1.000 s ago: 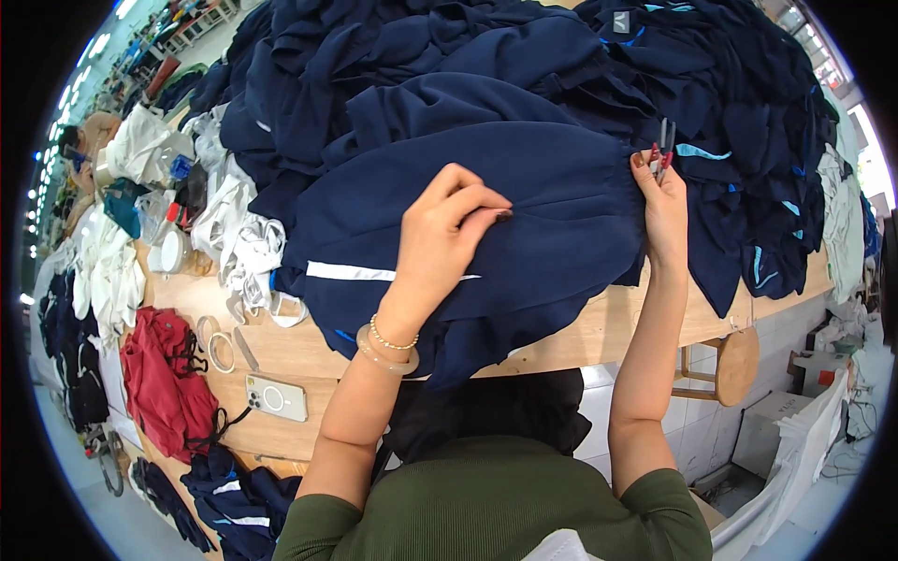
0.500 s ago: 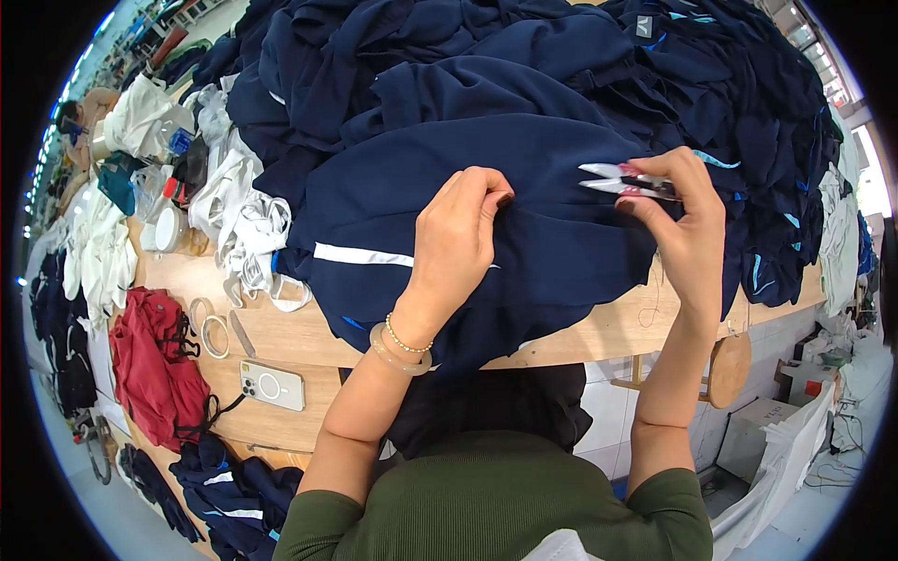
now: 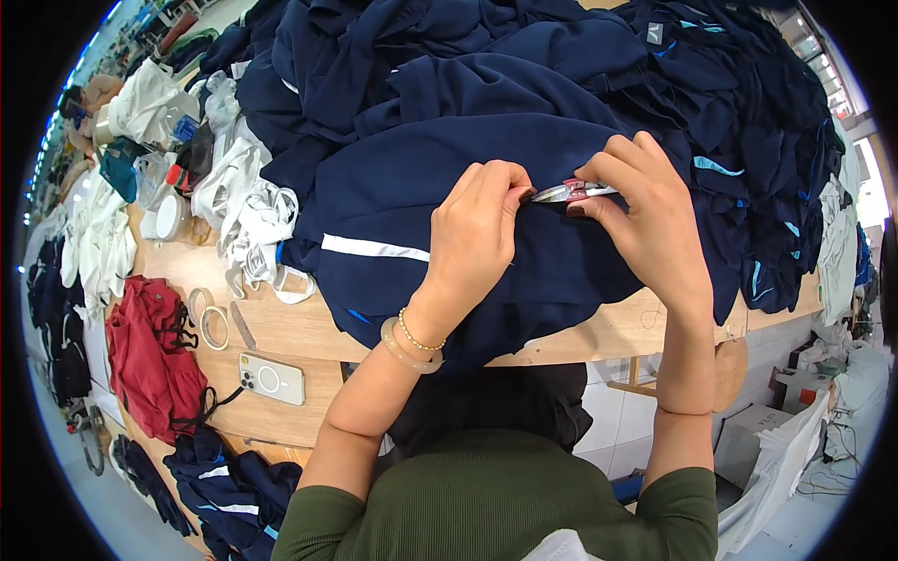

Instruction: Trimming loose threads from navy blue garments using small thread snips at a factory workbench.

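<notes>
A dark navy garment (image 3: 393, 187) with a white stripe lies spread over the table's near edge. My left hand (image 3: 475, 224) is closed in a pinch above it, thumb against fingers; whatever sits between the fingertips is too small to make out. In my right hand (image 3: 645, 201) are small thread snips (image 3: 571, 192) with red on the grip, held between thumb and fingers. Their blades are nearly together, and the tips reach right up to my left fingertips, over the navy cloth. A pale bangle and a beaded bracelet circle my left wrist.
More navy garments (image 3: 524, 56) are heaped across the far side. White straps and cloth (image 3: 267, 220) lie left, near a red garment (image 3: 154, 355), a roll of tape (image 3: 214, 327) and a phone (image 3: 272, 378). A round wooden stool (image 3: 730, 374) stands below the table's right side.
My right hand has brought the snips leftward to my left fingertips, and the blades have come from spread to nearly together. My left hand has shifted slightly right, still pinched.
</notes>
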`<state>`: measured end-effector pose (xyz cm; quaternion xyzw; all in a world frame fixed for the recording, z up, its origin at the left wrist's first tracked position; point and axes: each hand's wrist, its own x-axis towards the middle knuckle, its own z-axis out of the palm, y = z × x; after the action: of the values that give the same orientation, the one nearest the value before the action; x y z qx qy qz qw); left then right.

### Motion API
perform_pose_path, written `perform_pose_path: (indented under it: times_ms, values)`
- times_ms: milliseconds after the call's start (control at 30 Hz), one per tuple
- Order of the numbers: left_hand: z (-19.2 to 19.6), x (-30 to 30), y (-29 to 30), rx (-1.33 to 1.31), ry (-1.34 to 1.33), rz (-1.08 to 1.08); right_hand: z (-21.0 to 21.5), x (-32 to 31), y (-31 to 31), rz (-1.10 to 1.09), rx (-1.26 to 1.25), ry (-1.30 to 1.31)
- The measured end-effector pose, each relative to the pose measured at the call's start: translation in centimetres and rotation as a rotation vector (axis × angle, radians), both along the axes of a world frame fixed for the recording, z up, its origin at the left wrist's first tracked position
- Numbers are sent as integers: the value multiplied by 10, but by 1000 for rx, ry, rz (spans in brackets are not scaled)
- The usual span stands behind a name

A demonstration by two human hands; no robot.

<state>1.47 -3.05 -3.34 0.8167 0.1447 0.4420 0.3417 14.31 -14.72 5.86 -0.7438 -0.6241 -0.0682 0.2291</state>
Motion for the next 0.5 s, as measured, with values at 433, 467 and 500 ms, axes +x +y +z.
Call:
perform_pose_path:
  times_ms: [433, 467, 500]
  values:
    - [2, 1, -1, -11, 6, 9, -1, -3, 3, 32, 23, -50]
    - [1, 1, -1, -13, 8, 9, -2, -3, 3, 31, 23, -51]
    - [0, 1, -1, -12, 8, 10, -2, -3, 4, 29, 23, -34]
